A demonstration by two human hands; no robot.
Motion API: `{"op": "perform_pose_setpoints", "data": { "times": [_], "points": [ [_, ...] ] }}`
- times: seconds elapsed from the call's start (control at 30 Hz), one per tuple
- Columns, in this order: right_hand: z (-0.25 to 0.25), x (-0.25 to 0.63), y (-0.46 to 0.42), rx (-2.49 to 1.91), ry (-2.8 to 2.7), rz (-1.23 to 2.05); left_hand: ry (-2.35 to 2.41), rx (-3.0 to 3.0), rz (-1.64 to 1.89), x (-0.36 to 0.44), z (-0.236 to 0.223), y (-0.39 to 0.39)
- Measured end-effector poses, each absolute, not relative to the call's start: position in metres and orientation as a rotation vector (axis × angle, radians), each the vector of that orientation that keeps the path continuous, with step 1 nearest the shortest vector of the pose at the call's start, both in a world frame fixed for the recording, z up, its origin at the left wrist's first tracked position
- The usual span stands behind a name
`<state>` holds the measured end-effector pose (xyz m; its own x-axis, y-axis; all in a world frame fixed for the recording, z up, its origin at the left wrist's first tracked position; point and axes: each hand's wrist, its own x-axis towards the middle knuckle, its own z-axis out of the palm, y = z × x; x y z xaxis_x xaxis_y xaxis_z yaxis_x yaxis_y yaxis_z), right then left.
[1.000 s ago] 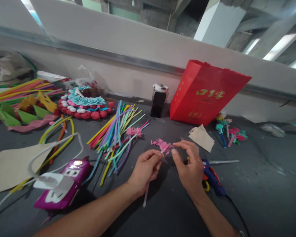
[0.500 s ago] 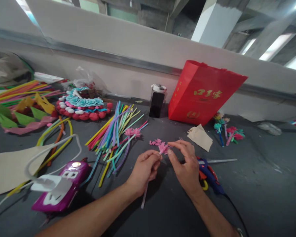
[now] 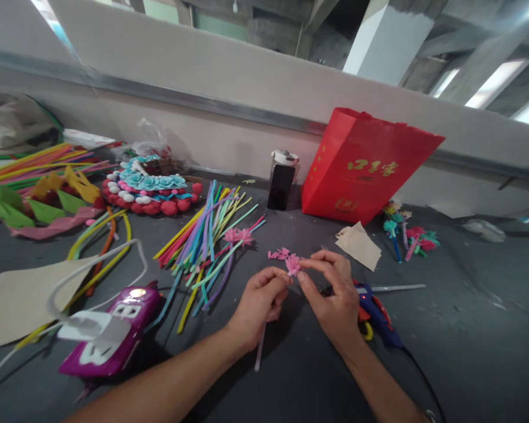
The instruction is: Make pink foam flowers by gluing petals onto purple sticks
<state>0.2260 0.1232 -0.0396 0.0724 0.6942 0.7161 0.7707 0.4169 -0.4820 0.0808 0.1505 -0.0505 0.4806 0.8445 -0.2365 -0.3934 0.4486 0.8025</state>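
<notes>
Pink petals fan out on a small flower [image 3: 293, 264] just below the centre of the frame. The left hand [image 3: 263, 299] is closed on it from the left, thumb and forefinger pinched together right beneath the petals and the other fingers curled in; a pale stem [image 3: 260, 350] shows below that hand, slanting toward the bottom of the frame. The right hand [image 3: 334, 288] is at the flower from the right, partly open, its thumb and fingertips close together at the edge of the petals; I cannot tell whether it has hold of any. Loose pink pieces [image 3: 280, 254] lie on the dark tabletop [image 3: 471, 346] just beyond the flower.

Behind the right hand, right of centre, lies a blue glue gun [image 3: 381, 317], its cord running to the lower edge, with a translucent stick [image 3: 399, 288] at its front end. A beige scrap [image 3: 359, 247] lies above it. A bundle of coloured pipe cleaners [image 3: 207, 235] spreads left of centre, with pink fluffy blossoms [image 3: 238, 236] at its right side. A purple power strip [image 3: 114, 332] bearing a white plug sits at lower left. Toward the top, a dark bottle [image 3: 282, 183] with a white lid stands beside a red bag [image 3: 370, 167], and more small fluffy flowers [image 3: 417, 239] lie to the bag's right.
</notes>
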Motion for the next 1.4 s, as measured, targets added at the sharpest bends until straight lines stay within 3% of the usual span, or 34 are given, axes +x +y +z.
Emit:
{"op": "perform_pose_setpoints", "data": {
  "times": [0.53,0.8,1.13,1.4],
  "points": [
    [-0.042,0.231,0.128,-1.354,-1.563,-0.191,0.677,0.739,0.963,0.079,-0.049,0.152],
    [-0.053,0.233,0.129,-1.726,-1.825,-0.411,0.662,0.748,1.078,0.078,-0.051,0.157],
    [-0.046,0.222,0.114,-1.347,-2.308,0.051,0.672,0.748,1.189,0.069,-0.044,0.163],
    [-0.045,0.215,0.112,-1.341,-2.491,0.067,0.614,0.702,1.11,0.068,-0.048,0.161]
  ]
}}
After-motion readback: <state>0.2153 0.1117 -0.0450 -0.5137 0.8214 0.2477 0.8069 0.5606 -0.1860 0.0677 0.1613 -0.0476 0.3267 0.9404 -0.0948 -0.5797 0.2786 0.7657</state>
